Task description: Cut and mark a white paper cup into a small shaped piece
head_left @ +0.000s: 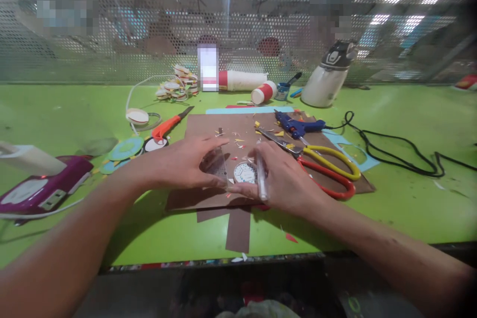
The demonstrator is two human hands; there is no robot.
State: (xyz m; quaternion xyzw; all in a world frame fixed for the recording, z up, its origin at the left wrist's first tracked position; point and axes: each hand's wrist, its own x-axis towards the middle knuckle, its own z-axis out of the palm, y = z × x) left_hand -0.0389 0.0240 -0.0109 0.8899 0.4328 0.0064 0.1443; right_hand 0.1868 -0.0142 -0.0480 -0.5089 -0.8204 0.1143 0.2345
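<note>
Between thumb and fingers, my left hand (190,164) grips a thin clear plastic piece (224,174) by its side. My right hand (281,174) is closed around another clear plastic piece (262,179), tilted up on edge. Whether the two pieces are joined cannot be made out. A small white disc with a dark pattern (244,173) shows between the hands, above the brown board (201,126). Beside my right hand lie large scissors with yellow and red handles (328,169). A blue glue gun (298,124) rests just behind them.
An orange utility knife (169,126) lies left of the board, near round paper pieces (124,149). A purple power strip (44,184) sits far left. White-and-red rolls (246,81), a small blue jar (282,92) and a white bottle (322,82) stand along the back. Paper scraps litter the board.
</note>
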